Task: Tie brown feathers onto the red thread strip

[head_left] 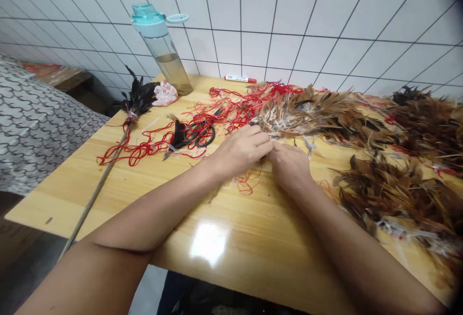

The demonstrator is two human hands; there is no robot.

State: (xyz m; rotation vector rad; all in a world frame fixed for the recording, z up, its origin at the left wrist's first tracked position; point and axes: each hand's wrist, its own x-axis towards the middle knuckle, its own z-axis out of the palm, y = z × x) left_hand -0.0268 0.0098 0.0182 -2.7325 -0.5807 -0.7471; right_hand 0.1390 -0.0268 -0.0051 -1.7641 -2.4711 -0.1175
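Observation:
My left hand (pixel 249 147) and my right hand (pixel 289 163) meet over the middle of the table, fingers curled and pressed close together. What they pinch is hidden by the fingers; only a small dark bit shows below them. Just beyond my hands lies a pile of brown feathers (pixel 311 112) with pale fluffy quill ends. Behind and left of them spreads a tangle of red string (pixel 238 105). Black-handled scissors (pixel 204 135) rest partly under the string, left of my left hand. A thin loop of red thread (pixel 246 185) lies below my hands.
A stick with black feathers (pixel 139 95) tied at its top lies along the table's left side. Behind it stand a water bottle (pixel 170 64) and a pink scrunchie (pixel 165 94). A red marker (pixel 240 79) lies by the tiled wall. More feather bunches (pixel 401 194) cover the right side.

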